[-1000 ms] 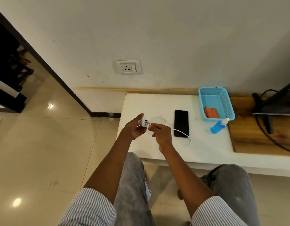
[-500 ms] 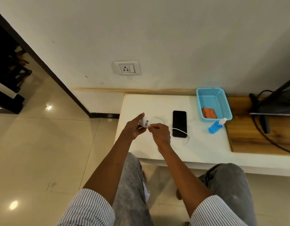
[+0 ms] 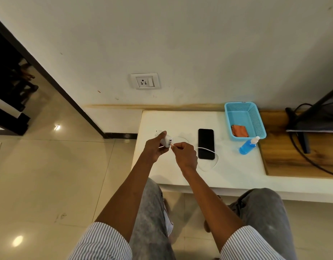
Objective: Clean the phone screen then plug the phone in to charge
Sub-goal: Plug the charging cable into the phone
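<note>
Left hand (image 3: 155, 147) grips boxy white charger (image 3: 166, 140); right hand (image 3: 186, 153) pinches thin white cable (image 3: 208, 150) end at charger port; glossy black phone (image 3: 206, 143) flat mid-worktop (image 3: 227, 166).

Phone (image 3: 206, 143) left of basket (image 3: 255, 117)

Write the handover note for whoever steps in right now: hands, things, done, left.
Left hand: shut on the white charger adapter, ports facing right.
Right hand: pinching the white cable plug at the adapter's port; whether it is seated cannot be told.
Phone: face up on the white table, cable running to its near end.
Orange cloth in the blue basket; spray bottle beside it.
Left: seat the plug, put the adapter into the wall socket.
</note>
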